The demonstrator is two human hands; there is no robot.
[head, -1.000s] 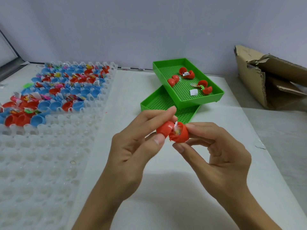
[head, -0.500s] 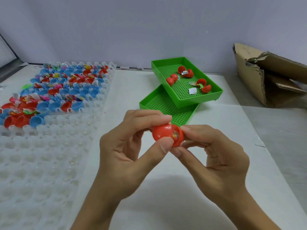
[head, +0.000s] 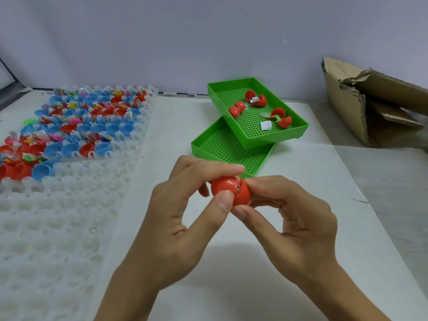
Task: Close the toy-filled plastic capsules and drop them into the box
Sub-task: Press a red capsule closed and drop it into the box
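Observation:
A red plastic capsule [head: 231, 188] is held above the table's middle, its two halves nearly together with a thin gap showing. My left hand [head: 183, 216] pinches its left half between thumb and forefinger. My right hand [head: 294, 223] pinches the right half from the other side. The upper green tray [head: 298, 129] holds three more open red capsules [head: 281, 117] with small toys and a white slip. The cardboard box [head: 345, 110] lies open at the far right.
A second green tray [head: 208, 147] lies under the first, just beyond my hands. A clear moulded tray [head: 58, 228] fills the left side, its far rows packed with red and blue capsule halves [head: 76, 126] and toys. The table edge runs along the right.
The open capsule halves have been swung together between my fingers, hiding the toy inside. Both hands drifted slightly down and towards me.

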